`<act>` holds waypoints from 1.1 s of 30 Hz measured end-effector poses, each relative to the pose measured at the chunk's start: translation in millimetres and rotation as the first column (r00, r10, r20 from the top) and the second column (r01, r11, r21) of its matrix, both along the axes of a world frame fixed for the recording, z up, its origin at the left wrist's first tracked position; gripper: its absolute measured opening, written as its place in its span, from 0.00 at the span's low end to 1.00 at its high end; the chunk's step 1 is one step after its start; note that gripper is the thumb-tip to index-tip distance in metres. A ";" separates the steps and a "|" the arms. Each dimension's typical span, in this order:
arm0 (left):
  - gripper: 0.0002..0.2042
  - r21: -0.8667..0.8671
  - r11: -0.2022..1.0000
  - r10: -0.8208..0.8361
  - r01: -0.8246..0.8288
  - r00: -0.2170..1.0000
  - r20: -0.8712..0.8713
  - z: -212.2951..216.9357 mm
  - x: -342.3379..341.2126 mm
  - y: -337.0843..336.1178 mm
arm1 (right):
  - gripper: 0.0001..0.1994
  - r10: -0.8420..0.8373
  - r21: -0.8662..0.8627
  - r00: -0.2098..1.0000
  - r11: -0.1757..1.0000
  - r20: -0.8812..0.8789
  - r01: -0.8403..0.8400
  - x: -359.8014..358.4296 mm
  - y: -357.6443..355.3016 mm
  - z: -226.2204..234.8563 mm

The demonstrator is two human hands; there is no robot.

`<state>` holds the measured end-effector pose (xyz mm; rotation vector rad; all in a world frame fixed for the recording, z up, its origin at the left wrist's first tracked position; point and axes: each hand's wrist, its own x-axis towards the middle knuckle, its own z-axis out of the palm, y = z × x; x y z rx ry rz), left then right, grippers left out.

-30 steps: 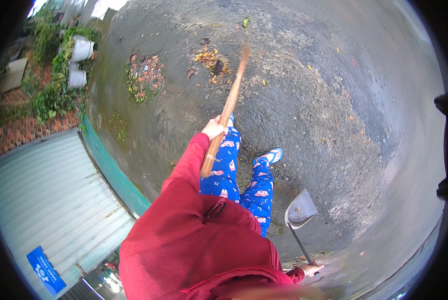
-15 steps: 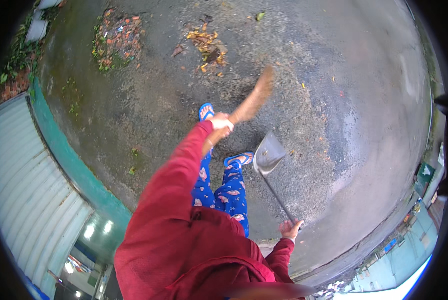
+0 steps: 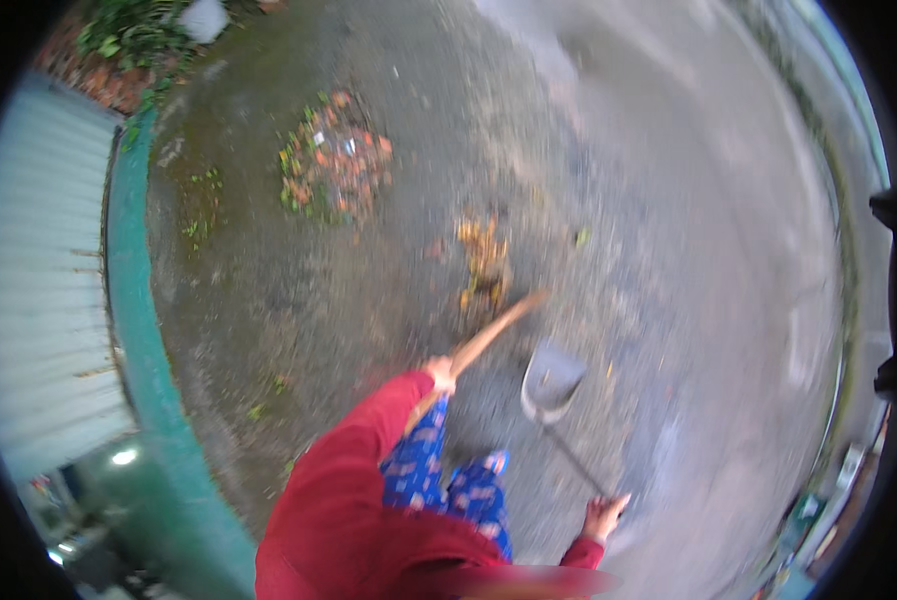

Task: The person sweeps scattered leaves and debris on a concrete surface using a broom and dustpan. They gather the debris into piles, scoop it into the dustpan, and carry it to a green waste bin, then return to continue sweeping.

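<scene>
Outdoor ground (image 3: 689,260): broom (image 3: 493,332) is gripped by L hand (image 3: 441,375), pan (image 3: 552,382) by R hand (image 3: 603,518); sweeping prob. under way, pan must be set at leaves (image 3: 482,255).

Deep red, and plenty of it, blazed across the long-sleeved cloth top (image 3: 334,490)! Bright blue coloured the loose cloth trousers (image 3: 416,468), scattered with blurred pink and whitish figures. Warm tan-brown marked the long, curved, straw-like broom (image 3: 493,335), against cool grey on the scoop-shaped dustpan (image 3: 553,384) and near-black on its thin, straight handle (image 3: 575,463). Yellow and brown mingled in the small leaf heap (image 3: 483,253); orange-red chips and green sprigs speckled the roundish rubble patch (image 3: 344,165). Teal coated the long, low wall (image 3: 134,280), and pale bluish grey the ribbed sheet (image 3: 44,260).
</scene>
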<state>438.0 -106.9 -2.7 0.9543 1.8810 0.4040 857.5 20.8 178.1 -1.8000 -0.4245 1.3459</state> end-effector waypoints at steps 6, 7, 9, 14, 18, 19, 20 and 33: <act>0.33 -0.144 0.973 0.219 -0.178 0.906 0.362 65.9 -30.3 -44.3 | 0.25 0.083 -0.004 0.967 0.996 0.241 -0.084 -44.2 79.5 -15.9; 0.40 -0.146 0.973 0.227 -0.178 0.849 0.477 85.8 -35.7 -69.0 | 0.26 0.145 -0.011 0.952 0.989 0.271 -0.147 -49.2 93.6 -30.2; 0.44 -0.175 0.943 0.332 -0.284 0.756 0.564 132.1 -33.3 -118.2 | 0.27 0.173 -0.020 0.945 0.984 0.277 -0.175 -59.6 119.8 -48.3; 0.44 -0.511 0.599 0.756 -0.616 0.225 0.615 187.5 15.1 -208.0 | 0.29 0.160 -0.024 0.964 0.987 0.213 -0.159 -85.8 163.7 -90.7; 0.24 -0.517 0.178 0.939 -0.837 -0.013 0.344 189.1 60.7 -242.2 | 0.29 0.247 -0.025 0.923 0.968 0.296 -0.252 -104.9 191.4 -90.9; 0.10 -0.547 0.081 0.961 -0.833 -0.080 0.264 182.1 65.3 -250.0 | 0.28 0.321 0.005 0.905 0.942 0.279 -0.336 -107.6 200.9 -88.6; 0.05 -0.389 0.066 0.951 -0.919 -0.060 0.304 172.4 74.6 -252.9 | 0.28 0.383 0.022 0.901 0.918 0.203 -0.395 -110.1 210.3 -88.3; 0.27 -0.435 -0.234 0.909 -0.869 -0.354 0.219 -31.5 177.0 161.0 | 0.21 0.874 -0.154 0.436 0.471 0.214 -0.869 -147.7 375.1 -178.7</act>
